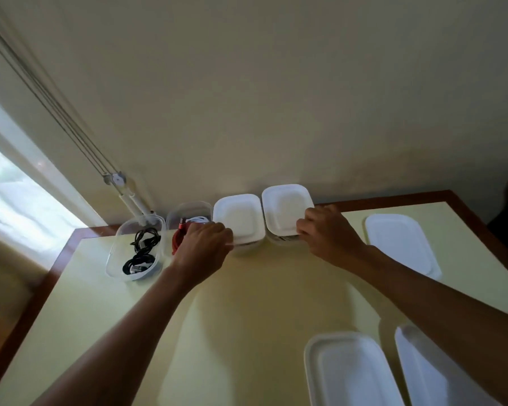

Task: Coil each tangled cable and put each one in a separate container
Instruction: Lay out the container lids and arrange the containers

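Spare lids [346,373] lie nearest; left hand [201,250] pinches a lidded container's [238,221] lid edge, right hand [326,232] another's [285,209]. Black cable [140,253] and red cable [178,240] sit in open tubs; careless pressing could tip them

A pale yellow tabletop [247,303] is showing under both forearms, edged by a reddish-brown wooden border [62,259]. Just beyond the left hand's fingers [217,230] a plain white lid [238,218] is sitting, and under the right hand's fingertips [305,227] a second white lid [285,206] is showing the same unpatterned white. Beside the left hand's knuckles a red cable [177,240] and a white cable [197,219] are lying in a clear container [188,208]. Farther out from those fingers, black cables [141,253] are filling another clear container [121,247]. Three loose white lids [399,238] [346,373] [434,373] are lying well away from the right hand's fingers. The wall [276,98] is looking cream.
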Demonstrator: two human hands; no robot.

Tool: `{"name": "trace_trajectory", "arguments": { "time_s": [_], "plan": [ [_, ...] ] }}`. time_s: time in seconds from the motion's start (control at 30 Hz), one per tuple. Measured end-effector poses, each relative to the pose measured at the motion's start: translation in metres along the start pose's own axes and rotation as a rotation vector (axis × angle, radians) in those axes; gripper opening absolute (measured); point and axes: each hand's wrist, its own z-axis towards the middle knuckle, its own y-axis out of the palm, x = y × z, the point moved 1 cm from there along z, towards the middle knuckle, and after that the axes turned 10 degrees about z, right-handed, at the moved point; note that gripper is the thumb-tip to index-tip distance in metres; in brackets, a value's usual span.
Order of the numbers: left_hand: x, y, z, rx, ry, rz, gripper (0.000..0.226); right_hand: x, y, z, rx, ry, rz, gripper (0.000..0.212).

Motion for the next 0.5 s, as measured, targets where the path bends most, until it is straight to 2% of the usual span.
{"name": "trace_trajectory", "arguments": {
  "time_s": [0.1,0.2,0.33,0.43,0.5],
  "plan": [
    [0.004,0.007,-0.003,-0.009,0.050,0.029,0.023,0.002,0.005,-0.002,0.019,-0.063,-0.021,0.014],
    [0.014,0.013,-0.009,-0.002,0.039,0.092,0.037,0.000,0.007,-0.011,0.001,-0.094,-0.015,0.035],
    [0.030,0.016,-0.006,0.055,-0.039,0.101,0.019,-0.006,0.008,-0.020,-0.055,-0.093,-0.030,0.032],
    [0.043,0.013,-0.013,0.088,-0.025,0.036,0.023,-0.009,0.005,-0.031,-0.034,-0.076,-0.031,0.000],
    [0.054,0.008,-0.025,0.100,0.004,-0.036,0.021,-0.010,0.000,-0.043,-0.053,-0.069,-0.019,0.015]
  ]
}}
